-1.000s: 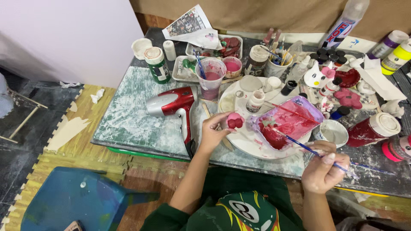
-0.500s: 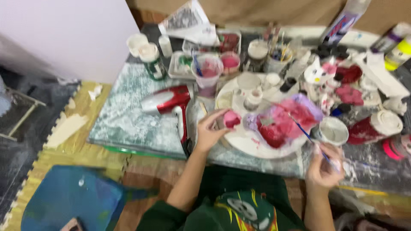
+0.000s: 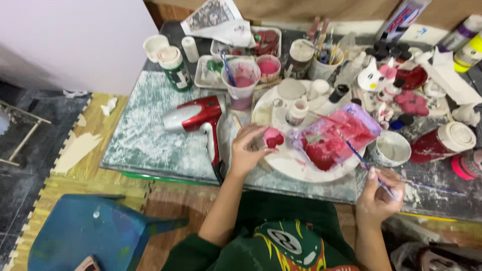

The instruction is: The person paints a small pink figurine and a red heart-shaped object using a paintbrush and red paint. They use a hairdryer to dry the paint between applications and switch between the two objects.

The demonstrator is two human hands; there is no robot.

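My left hand (image 3: 248, 153) grips a small figure painted pink-red (image 3: 273, 137) over the left edge of a white plate (image 3: 291, 163). My right hand (image 3: 381, 193) holds a thin blue-handled paintbrush (image 3: 357, 154), its tip reaching up into a plastic-covered palette smeared with red and pink paint (image 3: 334, 135) that lies on the plate. Both hands are at the near edge of the low table (image 3: 150, 145).
A red and silver hair dryer (image 3: 198, 120) lies left of the plate. A cup of pink water (image 3: 242, 83), paint bottles, jars, brush pots and small painted figures crowd the table's back and right. A blue plastic chair (image 3: 90, 236) stands on the floor mats at lower left.
The view has shifted slightly and cleared after a blur. My right hand with the brush has dropped a little toward me; the left hand still holds the pink figure at the plate.
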